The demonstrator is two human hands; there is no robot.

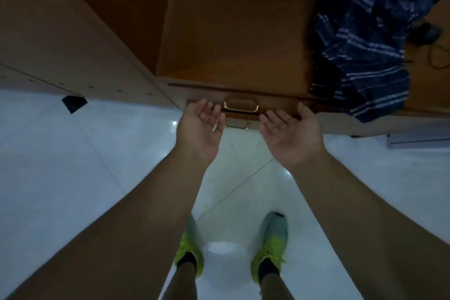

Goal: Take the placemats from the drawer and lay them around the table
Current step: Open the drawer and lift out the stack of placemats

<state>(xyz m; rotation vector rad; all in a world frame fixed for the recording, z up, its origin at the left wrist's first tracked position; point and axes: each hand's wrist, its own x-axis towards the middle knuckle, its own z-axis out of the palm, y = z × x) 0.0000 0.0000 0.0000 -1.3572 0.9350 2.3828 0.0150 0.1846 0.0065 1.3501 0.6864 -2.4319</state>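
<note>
A wooden drawer front (277,103) with a brass handle (241,105) sits under the edge of a brown wooden top (233,39). A second brass handle (237,125) shows just below it. The drawer looks closed; no placemats are visible. My left hand (201,124) is palm up, fingers apart, just left of the upper handle, holding nothing. Also palm up with fingers spread, my right hand (291,129) hovers just right of the handle, a little below the drawer front.
A dark blue striped cloth (362,39) lies on the top at the right and hangs over its edge. A tall wooden cabinet side (60,32) stands at the left. Below are a glossy white tiled floor (73,166) and my feet in green shoes (270,243).
</note>
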